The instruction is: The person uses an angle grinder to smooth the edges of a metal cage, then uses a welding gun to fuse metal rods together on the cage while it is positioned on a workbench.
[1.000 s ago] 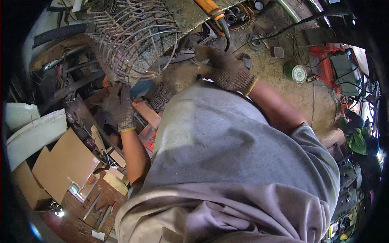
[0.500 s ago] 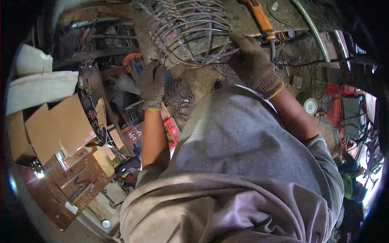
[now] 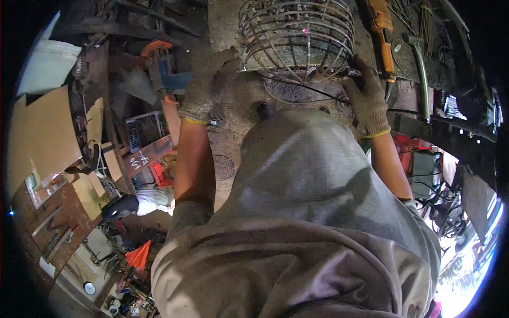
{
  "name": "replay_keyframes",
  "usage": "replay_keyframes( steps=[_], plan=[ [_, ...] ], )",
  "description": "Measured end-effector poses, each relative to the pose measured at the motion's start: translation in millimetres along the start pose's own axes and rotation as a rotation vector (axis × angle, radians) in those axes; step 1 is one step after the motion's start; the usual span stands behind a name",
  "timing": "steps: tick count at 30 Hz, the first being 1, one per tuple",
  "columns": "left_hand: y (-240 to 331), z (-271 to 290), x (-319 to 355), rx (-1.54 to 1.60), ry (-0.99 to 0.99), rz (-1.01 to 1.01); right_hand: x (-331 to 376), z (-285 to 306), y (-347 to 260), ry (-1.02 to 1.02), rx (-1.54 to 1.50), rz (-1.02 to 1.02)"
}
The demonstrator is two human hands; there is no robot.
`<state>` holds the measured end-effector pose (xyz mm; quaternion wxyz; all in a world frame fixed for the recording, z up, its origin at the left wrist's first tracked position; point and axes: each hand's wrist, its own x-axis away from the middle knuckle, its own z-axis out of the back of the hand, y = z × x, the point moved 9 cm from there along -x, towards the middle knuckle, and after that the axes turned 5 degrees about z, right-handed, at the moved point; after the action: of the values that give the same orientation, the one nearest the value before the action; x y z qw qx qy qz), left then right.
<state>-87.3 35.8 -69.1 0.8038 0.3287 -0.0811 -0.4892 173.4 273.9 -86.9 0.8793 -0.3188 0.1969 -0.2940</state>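
**Both gloves on the wire cage**

Looking down from my head: the wire cage [image 3: 297, 34] sits at the top centre of the frame on a rusty workbench [image 3: 249, 100]. It is a rounded basket of thin, shiny metal rings crossed by curved ribs, open enough to see the bench through it. Its long axis runs roughly left to right across the frame; which end is open I cannot tell. My left hand [image 3: 209, 85], gloved, closes on the cage's lower left edge. My right hand [image 3: 367, 98], gloved too, grips the lower right rim. An orange-handled tool [image 3: 383, 32] lies just right of the cage.
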Motion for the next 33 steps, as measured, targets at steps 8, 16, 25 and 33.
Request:
replay_keyframes(
  steps=[8,16,25,33],
  plan=[
    [20.3,4.7,-10.2,-0.069,0.083,-0.089,0.9,-6.2,-1.1,-0.013,0.028,-0.096],
    [28.1,-10.6,-21.0,-0.149,0.079,-0.229,4.6,-4.2,-24.0,0.043,0.136,-0.202],
    [22.0,-20.7,-27.9,-0.202,-0.099,-0.237,9.0,-9.0,-19.0,0.084,0.178,-0.329],
    [22.9,-14.0,-23.7,-0.177,0.033,-0.274,10.3,-8.2,-23.2,0.078,0.106,-0.390]
  ],
)
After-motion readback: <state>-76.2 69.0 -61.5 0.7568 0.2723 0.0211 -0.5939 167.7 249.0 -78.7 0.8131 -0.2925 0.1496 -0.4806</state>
